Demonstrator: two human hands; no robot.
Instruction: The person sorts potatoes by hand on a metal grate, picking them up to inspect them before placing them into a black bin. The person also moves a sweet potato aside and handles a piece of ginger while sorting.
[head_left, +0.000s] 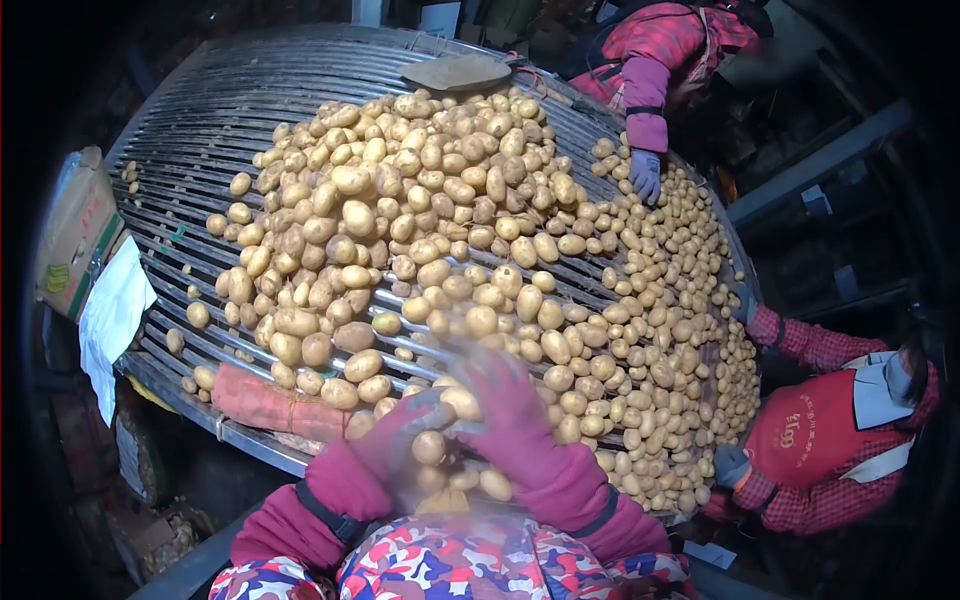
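Note:
Both of my hands wear grey-and-pink gloves and work close together at the near edge of a slatted metal table. My left hand has its fingers curled at a yellowish potato, with another potato just below. Close on its right, my right hand is smeared by motion, its thumb side near the same potatoes; whether it grips one I cannot tell. Several potatoes lie between my forearms. A large heap of potatoes covers the slats beyond.
A rolled red sack lies at the near edge, left of my hands. Farther left are a cardboard box and a white sheet. A metal scoop rests at the far edge. Two co-workers reach in from the right, over smaller potatoes.

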